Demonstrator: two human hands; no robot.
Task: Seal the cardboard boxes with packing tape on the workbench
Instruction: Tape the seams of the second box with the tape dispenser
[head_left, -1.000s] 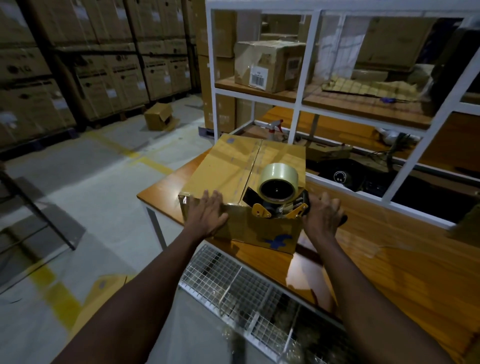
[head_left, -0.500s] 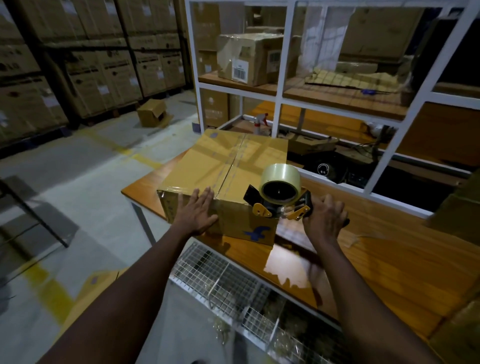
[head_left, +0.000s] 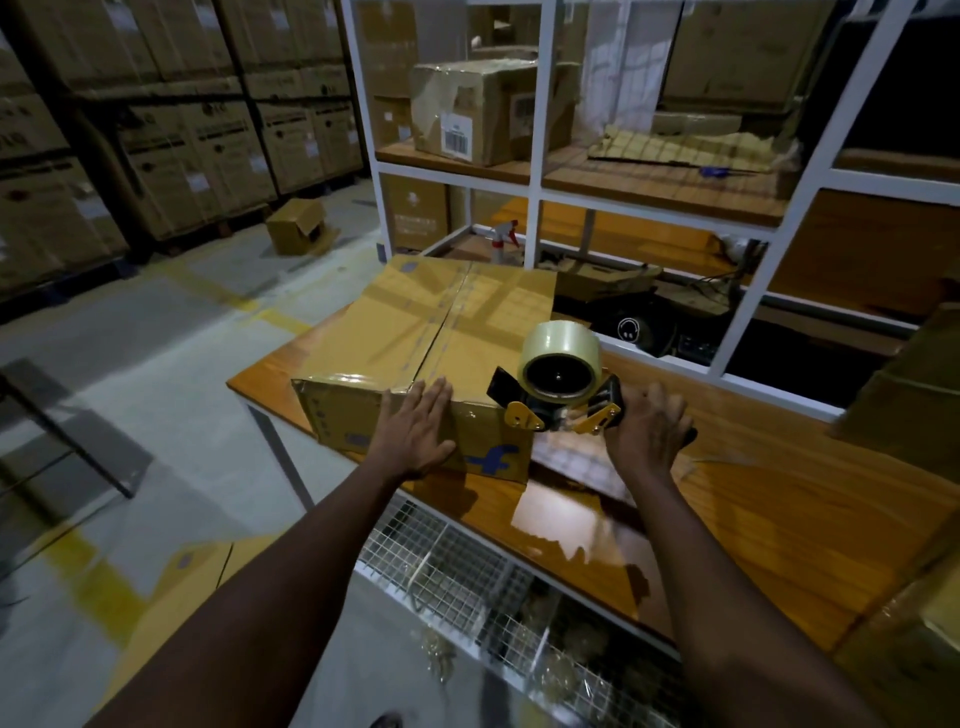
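A closed brown box sits at the workbench corner, glossy tape along its top seam. The left hand lies flat, fingers spread, against its near face; the right hand grips a tape gun beside it. Pulling hard could drag the box off the edge.

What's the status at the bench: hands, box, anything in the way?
Left hand flat on box near edge. Right hand gripping tape dispenser at box's right corner. Top seam taped. Nothing in the way.
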